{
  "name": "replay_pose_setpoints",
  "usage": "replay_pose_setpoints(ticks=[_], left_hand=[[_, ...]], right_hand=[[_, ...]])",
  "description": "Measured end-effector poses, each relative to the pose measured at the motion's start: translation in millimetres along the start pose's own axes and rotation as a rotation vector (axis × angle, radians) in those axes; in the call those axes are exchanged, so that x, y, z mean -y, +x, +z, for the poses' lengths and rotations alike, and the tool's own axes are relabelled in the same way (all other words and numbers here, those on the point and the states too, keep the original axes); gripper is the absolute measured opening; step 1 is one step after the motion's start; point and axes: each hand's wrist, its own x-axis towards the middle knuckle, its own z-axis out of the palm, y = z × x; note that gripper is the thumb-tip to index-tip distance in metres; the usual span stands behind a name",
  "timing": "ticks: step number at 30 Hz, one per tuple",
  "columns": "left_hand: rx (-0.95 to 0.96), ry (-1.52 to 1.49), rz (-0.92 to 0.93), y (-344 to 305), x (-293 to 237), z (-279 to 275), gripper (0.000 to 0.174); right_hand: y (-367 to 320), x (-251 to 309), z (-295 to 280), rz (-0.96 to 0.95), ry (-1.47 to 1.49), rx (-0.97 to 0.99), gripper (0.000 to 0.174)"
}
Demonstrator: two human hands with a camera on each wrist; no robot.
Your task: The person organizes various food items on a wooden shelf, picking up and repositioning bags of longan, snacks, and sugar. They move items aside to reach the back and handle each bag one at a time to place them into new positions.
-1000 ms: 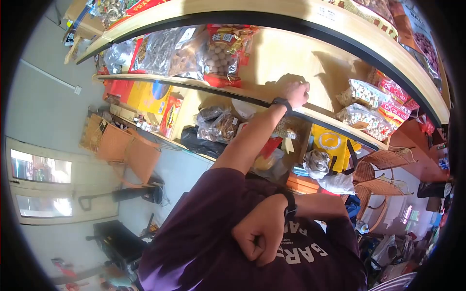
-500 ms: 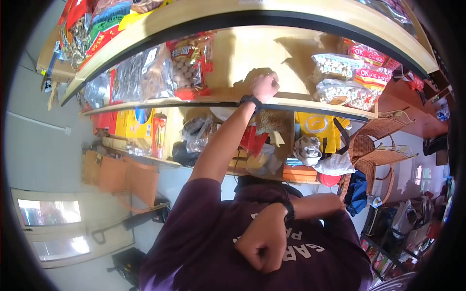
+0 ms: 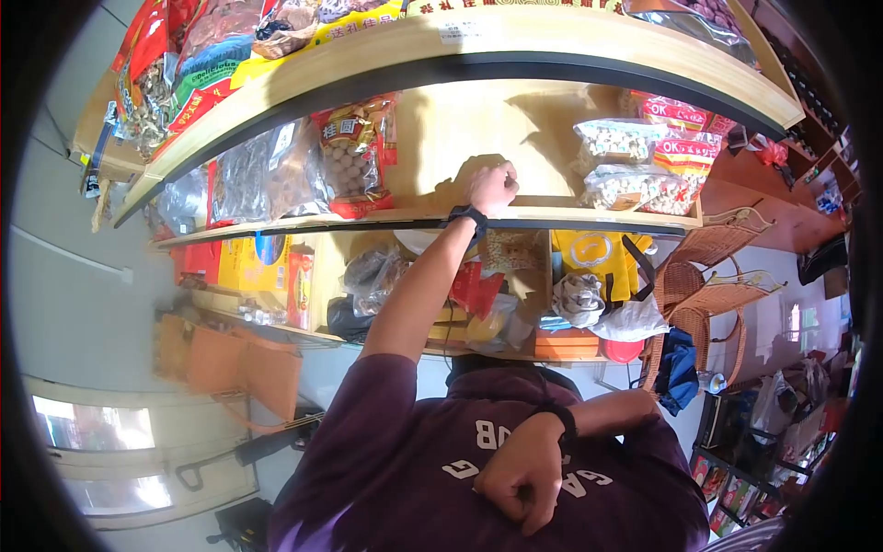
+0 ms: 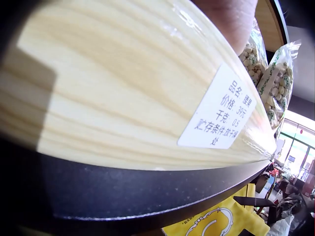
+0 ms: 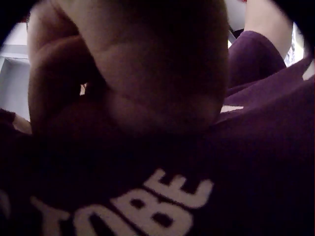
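Observation:
My left hand [image 3: 494,189] is curled into a fist at the front of a wooden shelf [image 3: 441,138], a black band on its wrist; nothing shows in it. Part of that hand [image 4: 231,17] appears at the top of the left wrist view, over the shelf edge with its white price label [image 4: 216,110]. To its left stands a red bag of longans [image 3: 351,156]; to its right lie clear and red bags of pale pieces [image 3: 635,189]. My right hand [image 3: 524,474] is curled in front of the purple shirt [image 3: 386,460], holding nothing visible.
Above, another shelf [image 3: 552,41] carries bagged dried goods. Below, a lower shelf holds plastic bags, a yellow bag [image 3: 598,262] and an orange box [image 3: 566,345]. Wicker chairs [image 3: 708,285] stand at the right, an orange-brown chair [image 3: 244,363] at the left.
The head view has shifted, so the shelf goods sit further left in it. My left hand keeps about the same place on the shelf; my right hand stays curled at the chest.

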Motion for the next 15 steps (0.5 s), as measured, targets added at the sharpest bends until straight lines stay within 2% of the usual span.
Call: replay_pose_setpoints(ticks=[5, 8, 10, 13, 14, 15], left_hand=[[0.001, -0.009, 0.003, 0, -2, -1, 0.014], [-0.032, -0.060, -0.009, -6, -18, -11, 0.012], [-0.370, -0.099, 0.327, -14, -27, -3, 0.006], [-0.496, -0.309, 0.401, -75, -89, -1, 0.005], [-0.352, -0.441, 0.356, -104, -98, 8, 0.006], [-0.218, -0.566, 0.291, -134, -108, 17, 0.007]], right_hand=[[-2, 4, -7, 0.050, 0.068, 0.035, 0.055], [-7, -8, -13, 0.044, 0.002, 0.049, 0.054], [-7, -1, -10, 0.046, 0.016, 0.034, 0.055], [-22, 16, -20, -0.053, -0.080, 0.011, 0.055], [-32, 22, -26, -0.103, -0.124, 0.002, 0.055], [-42, 35, -35, -0.075, -0.134, -0.006, 0.057]])
